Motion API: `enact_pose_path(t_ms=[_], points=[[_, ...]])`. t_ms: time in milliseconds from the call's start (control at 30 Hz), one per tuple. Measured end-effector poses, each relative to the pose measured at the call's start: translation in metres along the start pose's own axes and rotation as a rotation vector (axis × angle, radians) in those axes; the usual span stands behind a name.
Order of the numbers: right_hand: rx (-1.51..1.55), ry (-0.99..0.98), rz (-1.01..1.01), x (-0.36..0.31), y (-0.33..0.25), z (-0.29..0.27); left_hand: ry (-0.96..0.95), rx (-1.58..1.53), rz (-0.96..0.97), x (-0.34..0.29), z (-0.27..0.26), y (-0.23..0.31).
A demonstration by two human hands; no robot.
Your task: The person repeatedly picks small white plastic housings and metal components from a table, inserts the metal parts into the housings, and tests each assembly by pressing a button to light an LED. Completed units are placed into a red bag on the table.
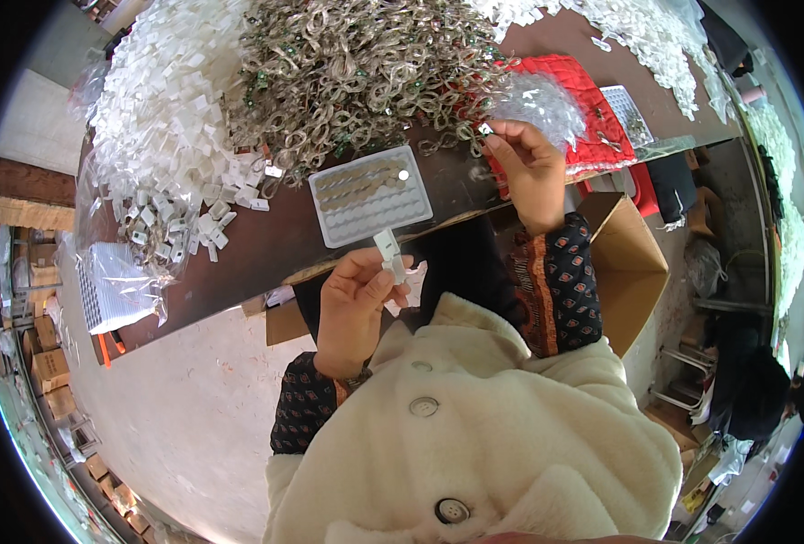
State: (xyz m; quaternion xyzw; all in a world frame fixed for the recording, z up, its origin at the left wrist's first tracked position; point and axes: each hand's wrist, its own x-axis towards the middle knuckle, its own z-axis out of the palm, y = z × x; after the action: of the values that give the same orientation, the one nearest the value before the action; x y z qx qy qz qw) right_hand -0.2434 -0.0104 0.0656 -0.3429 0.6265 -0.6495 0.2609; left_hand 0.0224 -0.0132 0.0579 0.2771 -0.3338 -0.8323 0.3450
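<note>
White plastic piece: here it is (387,247), slim, pale and slotted, up in front of the body, just off the table's near edge.
Left hand: thumb and fingers pinch that piece, the left hand (351,304) turned palm inward.
Right hand: out over the table's edge, the right hand (531,168) has thumb and forefinger closed on a small white-and-dark part (485,130), its details too tiny to read.
Tray: right beyond the left hand, a pale ridged tray (375,230), brownish pieces lining its farther rows.
Coils: a great tangle of greyish-brown coiled cords (357,72) heaps up behind the tray.
White heap: to the left, a mound of white plastic casings (166,100), spilling nearer on the dark brown table (248,249).
Red cloth: over at the right, quilted red cloth (597,104) under crumpled clear film (542,109).
Below: an open cardboard box (633,272) beside the right sleeve.
</note>
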Motion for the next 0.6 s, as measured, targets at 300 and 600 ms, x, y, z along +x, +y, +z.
enact_pose_path(t_ms=[300, 600], points=[[-0.039, -0.508, -0.373, -0.09, -0.062, 0.046, -0.05, -0.179, 0.359, -0.005, 0.003, 0.002], [-0.008, -0.524, -0.393, -0.105, -0.063, 0.061, -0.053, -0.094, 0.57, -0.014, 0.003, 0.0]])
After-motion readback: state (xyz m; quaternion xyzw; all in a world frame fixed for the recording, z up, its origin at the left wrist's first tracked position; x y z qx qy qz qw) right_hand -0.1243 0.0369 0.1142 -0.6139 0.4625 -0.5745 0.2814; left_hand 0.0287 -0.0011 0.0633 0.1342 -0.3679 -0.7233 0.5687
